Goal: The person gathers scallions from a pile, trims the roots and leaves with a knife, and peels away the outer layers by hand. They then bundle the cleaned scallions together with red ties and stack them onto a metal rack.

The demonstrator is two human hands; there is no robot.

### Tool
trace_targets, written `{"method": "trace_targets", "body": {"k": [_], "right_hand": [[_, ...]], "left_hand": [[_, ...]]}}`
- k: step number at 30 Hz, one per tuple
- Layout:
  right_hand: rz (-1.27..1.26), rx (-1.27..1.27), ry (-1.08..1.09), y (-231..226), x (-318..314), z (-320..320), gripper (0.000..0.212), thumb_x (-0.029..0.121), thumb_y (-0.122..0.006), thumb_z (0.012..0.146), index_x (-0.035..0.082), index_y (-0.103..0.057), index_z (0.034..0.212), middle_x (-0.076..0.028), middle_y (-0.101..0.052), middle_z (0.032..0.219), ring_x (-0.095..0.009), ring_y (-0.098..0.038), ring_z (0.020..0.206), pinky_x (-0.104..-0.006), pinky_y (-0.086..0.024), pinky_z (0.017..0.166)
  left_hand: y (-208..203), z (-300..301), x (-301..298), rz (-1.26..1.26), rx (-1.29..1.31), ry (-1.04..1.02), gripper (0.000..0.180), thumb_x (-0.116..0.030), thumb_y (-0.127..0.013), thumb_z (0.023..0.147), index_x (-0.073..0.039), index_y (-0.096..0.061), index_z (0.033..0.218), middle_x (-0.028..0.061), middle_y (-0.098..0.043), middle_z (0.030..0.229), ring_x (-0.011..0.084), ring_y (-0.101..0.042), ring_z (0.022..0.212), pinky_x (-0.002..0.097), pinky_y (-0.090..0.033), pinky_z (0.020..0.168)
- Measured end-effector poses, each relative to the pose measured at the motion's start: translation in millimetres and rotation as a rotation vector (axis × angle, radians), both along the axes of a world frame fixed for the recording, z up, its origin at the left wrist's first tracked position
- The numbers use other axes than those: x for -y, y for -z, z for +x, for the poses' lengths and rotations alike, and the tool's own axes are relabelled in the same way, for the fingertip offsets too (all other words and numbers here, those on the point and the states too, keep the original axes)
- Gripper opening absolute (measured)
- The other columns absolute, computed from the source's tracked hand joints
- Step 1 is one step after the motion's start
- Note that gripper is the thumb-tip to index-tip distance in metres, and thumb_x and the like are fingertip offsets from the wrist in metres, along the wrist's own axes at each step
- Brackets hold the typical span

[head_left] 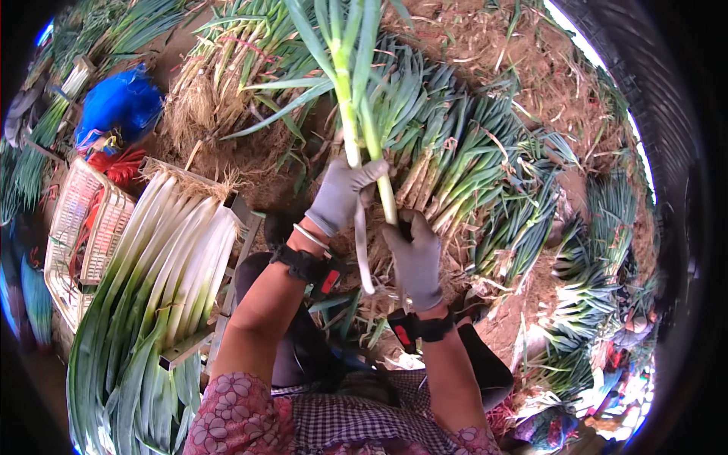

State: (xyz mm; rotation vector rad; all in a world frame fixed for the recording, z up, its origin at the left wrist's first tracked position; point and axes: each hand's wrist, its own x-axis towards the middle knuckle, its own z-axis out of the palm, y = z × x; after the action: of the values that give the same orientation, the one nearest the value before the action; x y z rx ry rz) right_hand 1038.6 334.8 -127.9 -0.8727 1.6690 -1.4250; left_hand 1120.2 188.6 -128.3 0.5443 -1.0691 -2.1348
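My left hand (pixel 345 193), in a grey glove, is closed around a large green onion (pixel 347 91), whose green leaves point away from me. Toward its lower end, my right hand (pixel 415 254), also gloved, has its fingers curled against the pale stalk. Below my left hand hangs a pale strip (pixel 363 254); whether it is a loose outer layer or a second thin stalk I cannot tell. To my left, a metal rack (pixel 186 347) bears a neat row of green onions (pixel 171 265), white ends facing away.
A whitish plastic basket (pixel 91 235) with red ties stands beyond the rack, near a blue bag (pixel 117 106). Rooted onion bundles (pixel 220 83) lie ahead on the soil. More onions (pixel 470 167) spread out to the right. A dark curved wall (pixel 644 91) rises at far right.
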Motion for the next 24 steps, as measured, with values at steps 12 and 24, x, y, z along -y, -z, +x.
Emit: {"method": "trace_targets", "body": {"k": [12, 24], "right_hand": [[0.104, -0.653, 0.188, -6.0, -3.4, 5.9, 0.014, 0.014, -0.066, 0.080, 0.002, -0.067, 0.086, -0.008, -0.066, 0.073, -0.016, -0.061, 0.059, -0.0276, -0.048, 0.057], [-0.056, -0.280, 0.233, -3.3, -21.1, 8.6, 0.012, 0.012, -0.057, 0.089, 0.000, -0.059, 0.092, -0.003, -0.060, 0.071, -0.010, -0.055, 0.064, -0.0245, -0.046, 0.060]], "left_hand": [[6.5, 3.3, -2.5, -0.068, -0.003, 0.199, 0.040, -0.012, -0.063, 0.085, 0.001, -0.053, 0.121, 0.0096, -0.067, 0.095, 0.0120, -0.060, 0.069, 0.0199, -0.041, 0.052], [-10.6, 13.4, -2.4, -0.180, -0.073, 0.271, 0.037, -0.016, -0.066, 0.084, 0.002, -0.056, 0.115, 0.0061, -0.065, 0.095, 0.0123, -0.059, 0.073, 0.0242, -0.045, 0.060]]}}
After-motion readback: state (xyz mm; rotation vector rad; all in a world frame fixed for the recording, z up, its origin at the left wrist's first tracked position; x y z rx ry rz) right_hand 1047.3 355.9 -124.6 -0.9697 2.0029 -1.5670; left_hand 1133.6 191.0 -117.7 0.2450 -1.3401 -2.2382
